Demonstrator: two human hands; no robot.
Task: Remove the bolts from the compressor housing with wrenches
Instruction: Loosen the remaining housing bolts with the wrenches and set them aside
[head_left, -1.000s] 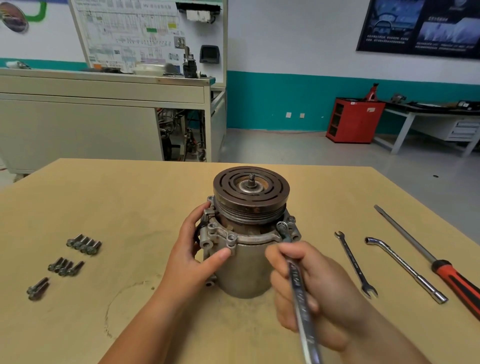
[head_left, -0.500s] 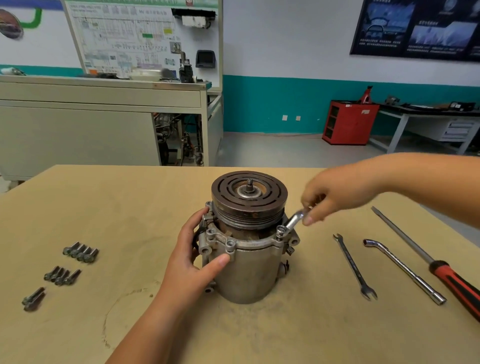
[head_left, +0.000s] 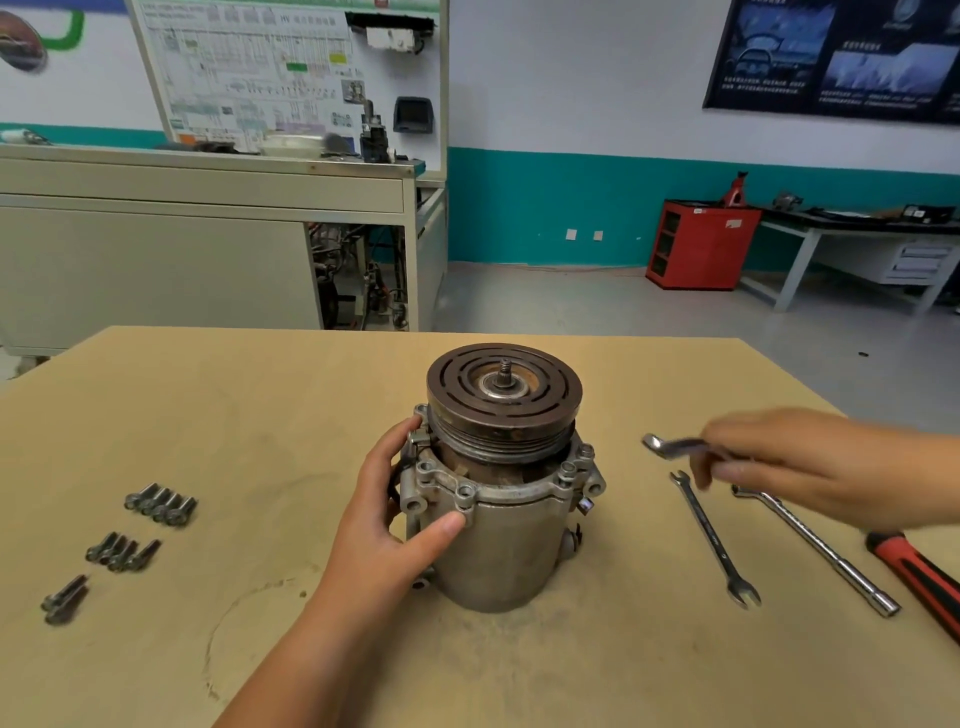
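The metal compressor housing (head_left: 501, 540) stands upright mid-table, with a dark slotted pulley (head_left: 503, 395) on top and bolts in its flange (head_left: 569, 470). My left hand (head_left: 387, 512) grips the housing's left side, thumb pressed on the front. To the right, my right hand (head_left: 795, 462) holds a ring wrench (head_left: 670, 446) above the table, well clear of the housing; the hand and wrench are blurred.
Three groups of loose bolts (head_left: 161, 503) (head_left: 122, 552) (head_left: 65, 597) lie at the left. On the table at the right lie an open-end wrench (head_left: 714, 538), an L-shaped socket wrench (head_left: 821, 556) and a red-handled screwdriver (head_left: 919, 574). A workbench (head_left: 208, 208) and red cabinet (head_left: 701, 244) stand beyond.
My right hand swung the wrench around on the right flange bolt, then lifted it off and carried it away to the right. My left hand has kept its hold on the housing.
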